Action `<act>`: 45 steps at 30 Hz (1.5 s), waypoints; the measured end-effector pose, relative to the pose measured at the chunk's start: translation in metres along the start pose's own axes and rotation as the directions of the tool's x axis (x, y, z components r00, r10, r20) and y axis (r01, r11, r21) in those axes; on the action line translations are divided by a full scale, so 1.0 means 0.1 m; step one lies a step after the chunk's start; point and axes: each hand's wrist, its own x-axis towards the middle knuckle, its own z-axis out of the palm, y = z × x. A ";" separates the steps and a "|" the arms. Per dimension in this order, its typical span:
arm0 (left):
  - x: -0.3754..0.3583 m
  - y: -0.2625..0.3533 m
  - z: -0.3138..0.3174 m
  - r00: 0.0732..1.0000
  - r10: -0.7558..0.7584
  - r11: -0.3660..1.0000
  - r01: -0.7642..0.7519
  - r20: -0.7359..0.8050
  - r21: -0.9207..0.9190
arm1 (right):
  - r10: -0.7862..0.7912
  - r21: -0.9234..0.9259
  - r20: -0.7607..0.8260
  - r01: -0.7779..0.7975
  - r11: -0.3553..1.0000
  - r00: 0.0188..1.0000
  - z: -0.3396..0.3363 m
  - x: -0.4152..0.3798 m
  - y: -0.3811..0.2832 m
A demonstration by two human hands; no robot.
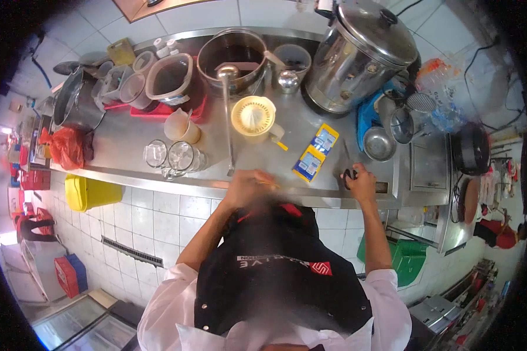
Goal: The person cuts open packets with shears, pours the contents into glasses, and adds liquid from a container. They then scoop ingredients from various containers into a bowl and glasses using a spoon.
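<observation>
At the counter's front edge is my left hand [249, 186], its fingers drawn together and partly blurred; what they hold, if anything, I cannot make out. My right hand [362, 182] grips black-handled scissors [349, 174], whose blades point away from me over the steel counter [216, 161]. Between the hands, farther back, lie joined yellow and blue packets [316, 153]. A yellow citrus juicer [253, 117] stands behind my left hand, with a long-handled ladle [229, 117] beside it. Two glass mugs [184, 157] are to the left of that hand.
Along the back stand a large pot [231, 55], a tall lidded steel urn [363, 58] and plastic tubs [168, 79]. Metal strainers and bowls [379, 144] are at the right. An orange bag [67, 148] sits far left, above a yellow bin [91, 193]. A green bin [407, 257] is below right.
</observation>
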 end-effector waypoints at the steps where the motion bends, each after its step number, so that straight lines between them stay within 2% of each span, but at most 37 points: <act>1: -0.06 0.01 -0.03 0.997 0.055 0.998 -0.055 -0.044 0.005 | 0.041 -0.055 0.021 -0.040 0.998 0.999 0.10 0.02 0.06; 3: -0.17 0.13 -0.07 0.988 0.111 0.994 -0.110 -0.111 0.017 | 0.062 -0.108 0.050 -0.056 0.993 0.997 0.30 0.04 0.08; 5: -0.27 0.46 -0.07 0.980 0.090 0.962 -0.041 -0.175 0.270 | -0.123 -0.063 -0.017 0.122 0.991 0.992 0.44 0.02 -0.01; 7: -0.33 0.57 -0.11 0.979 0.056 0.978 -0.015 -0.195 0.206 | -0.271 0.276 0.122 0.229 0.933 0.955 0.27 -0.11 -0.68; 8: -0.36 0.61 -0.14 0.982 0.021 0.990 0.005 -0.190 0.138 | -0.370 0.549 0.125 0.247 0.798 0.920 0.34 -0.19 -1.00; 9: -0.40 0.65 -0.15 0.978 0.020 0.990 0.010 -0.210 0.140 | -0.462 0.774 0.100 0.223 0.592 0.881 0.42 -0.27 -1.33; 11: -0.43 0.70 -0.17 0.965 0.119 0.992 -0.105 -0.232 0.071 | -0.551 0.924 0.079 0.146 0.353 0.831 0.44 -0.40 -2.00; 12: -0.45 0.68 -0.19 0.961 0.121 0.992 -0.106 -0.250 0.074 | -0.566 0.927 0.083 0.145 0.347 0.820 0.53 -0.40 -2.16; 14: -0.50 0.64 -0.27 0.898 -0.007 0.995 -0.036 -0.440 -0.090 | -0.598 0.911 0.316 -0.060 0.408 0.737 0.68 -0.36 -2.42; 15: -0.58 0.85 -0.36 0.890 -0.108 0.994 0.096 -0.444 -0.051 | -0.583 0.890 0.379 -0.110 0.443 0.718 0.71 -0.33 -2.56; 16: -0.64 0.91 -0.47 0.886 -0.100 0.995 0.085 -0.453 -0.053 | -0.592 0.889 0.378 -0.100 0.448 0.711 0.73 -0.30 -2.70; 18: -0.76 0.95 -0.65 0.860 -0.143 0.981 0.057 -0.490 -0.186 | -0.578 0.924 0.361 -0.196 0.329 0.732 0.77 -0.28 -2.95; 19: -0.82 0.89 -0.74 0.859 -0.142 0.980 0.052 -0.492 -0.191 | -0.580 0.922 0.364 -0.194 0.335 0.729 0.75 -0.27 -3.08; 21: -0.88 0.71 -0.92 0.817 -0.092 0.974 -0.046 -0.569 -0.223 | -0.488 0.790 0.613 -0.483 0.378 0.621 0.69 -0.21 -3.32; 22: -0.91 0.67 -0.99 0.818 -0.088 0.972 -0.053 -0.568 -0.227 | -0.485 0.790 0.613 -0.477 0.385 0.623 0.71 -0.17 -3.40; 24: -0.98 0.62 -1.11 0.838 -0.137 0.950 -0.039 -0.528 -0.309 | -0.637 0.845 0.513 -0.211 0.491 0.575 0.75 -0.10 -3.52; 25: -1.01 0.62 -1.15 0.841 -0.138 0.948 -0.042 -0.523 -0.317 | -0.631 0.841 0.517 -0.209 0.498 0.578 0.77 -0.08 -3.58; 27: -1.06 0.63 -1.23 0.898 -0.078 0.918 -0.104 -0.432 -0.383 | -0.586 0.752 0.587 -0.108 0.650 0.558 0.80 -0.01 -3.66; 28: -1.09 0.61 -1.28 0.901 -0.075 0.914 -0.109 -0.426 -0.392 | -0.579 0.746 0.590 -0.105 0.658 0.563 0.78 0.04 -3.68; 29: -1.12 0.57 -1.35 0.867 0.038 0.977 -0.136 -0.497 -0.162 | -0.541 0.666 0.644 -0.048 0.744 0.541 0.75 0.09 -3.70; 30: -1.14 0.58 -1.42 0.826 0.165 0.986 -0.146 -0.538 0.079 | -0.496 0.577 0.694 0.009 0.817 0.522 0.72 0.13 -3.74; 31: -1.18 0.60 -1.51 0.831 0.166 0.986 -0.150 -0.531 0.072 | -0.487 0.571 0.694 0.007 0.821 0.530 0.68 0.16 -3.79; 33: -1.24 0.69 -1.71 0.845 0.223 0.949 -0.073 -0.486 0.307 | -0.414 0.399 0.692 0.165 0.902 0.591 0.61 0.22 -3.93; 34: -1.25 0.74 -1.80 0.851 0.224 0.950 -0.081 -0.476 0.302 | -0.403 0.392 0.690 0.159 0.906 0.601 0.61 0.25 -3.98; 36: -1.20 0.83 -1.99 0.864 0.425 0.734 -0.154 -0.270 0.661 | -0.423 0.162 0.653 0.429 0.889 0.628 0.63 0.30 -4.07; 37: -1.14 0.87 -2.06 0.867 0.426 0.736 -0.166 -0.258 0.657 | -0.411 0.154 0.650 0.419 0.895 0.639 0.64 0.31 -4.11; 39: -0.97 0.93 -2.16 0.835 0.547 0.557 -0.305 -0.065 0.772 | -0.422 0.063 0.661 0.514 0.855 0.620 0.64 0.35 -4.20; 40: -0.89 0.94 -2.19 0.834 0.550 0.561 -0.318 -0.056 0.764 | -0.409 0.052 0.660 0.505 0.862 0.631 0.62 0.37 -4.28; 41: -0.80 0.95 -2.20 0.831 0.556 0.478 -0.346 0.027 0.807 | -0.327 -0.016 0.722 0.486 0.874 0.610 0.57 0.38 -4.39; 42: -0.72 0.96 -2.22 0.823 0.557 0.388 -0.375 0.110 0.842 | -0.241 -0.083 0.773 0.470 0.879 0.587 0.55 0.40 -4.47; 43: -0.63 0.92 -2.23 0.817 0.563 0.384 -0.391 0.123 0.836 | -0.232 -0.092 0.766 0.460 0.883 0.599 0.55 0.42 -4.49; 45: -0.49 0.86 -2.24 0.854 0.465 0.317 -0.406 0.233 0.857 | -0.208 -0.115 0.805 0.490 0.864 0.555 0.58 0.44 -4.51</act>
